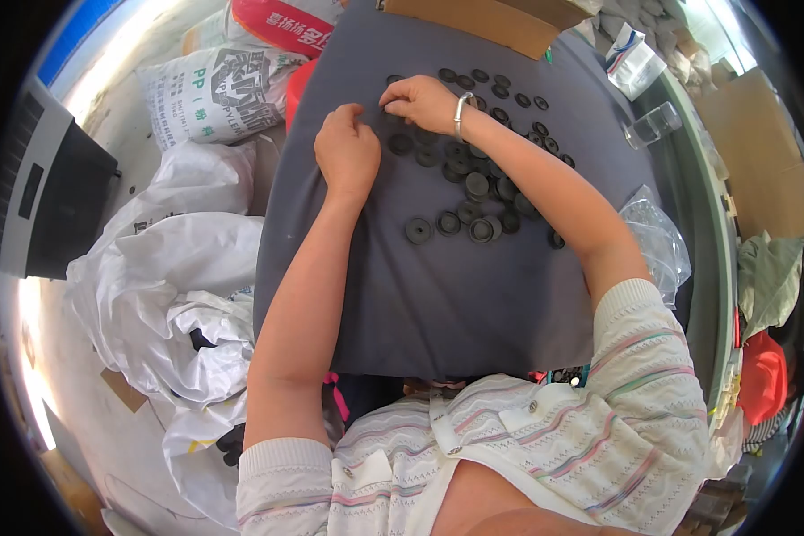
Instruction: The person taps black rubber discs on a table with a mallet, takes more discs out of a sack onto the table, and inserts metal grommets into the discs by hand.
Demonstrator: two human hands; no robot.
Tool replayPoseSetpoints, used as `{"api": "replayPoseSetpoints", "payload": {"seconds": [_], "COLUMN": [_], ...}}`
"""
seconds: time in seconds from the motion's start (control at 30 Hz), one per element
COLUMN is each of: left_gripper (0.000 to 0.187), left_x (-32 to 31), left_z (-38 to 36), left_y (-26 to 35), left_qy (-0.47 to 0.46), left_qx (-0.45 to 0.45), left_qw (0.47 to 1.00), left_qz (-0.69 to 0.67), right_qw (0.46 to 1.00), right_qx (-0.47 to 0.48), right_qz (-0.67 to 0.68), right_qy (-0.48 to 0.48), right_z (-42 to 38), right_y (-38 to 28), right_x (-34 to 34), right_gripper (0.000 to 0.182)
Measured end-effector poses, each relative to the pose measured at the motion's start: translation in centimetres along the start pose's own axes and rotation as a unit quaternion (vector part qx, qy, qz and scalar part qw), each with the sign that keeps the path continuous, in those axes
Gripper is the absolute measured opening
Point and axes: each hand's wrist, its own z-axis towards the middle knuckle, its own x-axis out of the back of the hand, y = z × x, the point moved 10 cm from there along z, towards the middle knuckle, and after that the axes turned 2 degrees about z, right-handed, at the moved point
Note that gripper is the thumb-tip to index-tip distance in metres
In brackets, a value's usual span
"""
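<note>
Many round black discs (419, 230), with raised rims and small centres, lie on the grey cloth-covered table (402, 313), some overlapping or stacked. My right hand (424, 105), with a light bangle at the wrist, reaches over the far left of the discs. Its thumb and fingers are pinched together, and whatever is between them is too small to make out. Just left of it, my left hand (347, 150) is closed with the fingers curled toward the right hand. Its fingertips are mostly hidden, so any held thing cannot be seen. The two hands are apart.
A cardboard box (482, 25) stands at the table's far edge. On the right are a clear plastic cup (652, 125) lying on its side and a clear plastic bag (657, 241). White woven sacks (214, 94) and a black-and-grey case (54, 183) are on the left.
</note>
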Motion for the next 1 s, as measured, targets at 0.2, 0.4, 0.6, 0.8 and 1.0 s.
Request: {"api": "replayPoseSetpoints", "payload": {"seconds": [0.2,0.4,0.6,0.8,1.0], "left_gripper": [0.022,0.022,0.021,0.020,0.020], "left_x": [-0.1,-0.7,-1.2,-1.1,-1.2], "left_z": [0.1,-0.2,-0.3,-0.3,-0.2], "left_y": [-0.1,0.2,0.2,0.4,0.5], "left_qy": [-0.006,-0.037,-0.062,-0.072,-0.057], "left_qx": [-0.004,0.000,-0.004,0.001,-0.009], "left_qw": [1.000,0.999,0.997,0.996,0.998], "left_qz": [0.010,0.036,0.043,0.048,0.037], "right_qw": [0.980,0.981,0.951,0.951,0.960], "right_qx": [0.055,0.027,-0.021,-0.020,0.052], "right_qz": [-0.164,-0.177,-0.307,-0.307,-0.276], "right_qy": [0.097,0.070,0.015,0.039,0.004], "right_z": [-3.9,-13.7,-13.3,-12.9,-12.8], "right_y": [0.1,0.0,-1.5,-1.6,-5.9], "right_x": [5.9,6.5,2.9,1.6,-3.1], "right_gripper": [0.022,0.019,0.033,0.033,0.032]}}
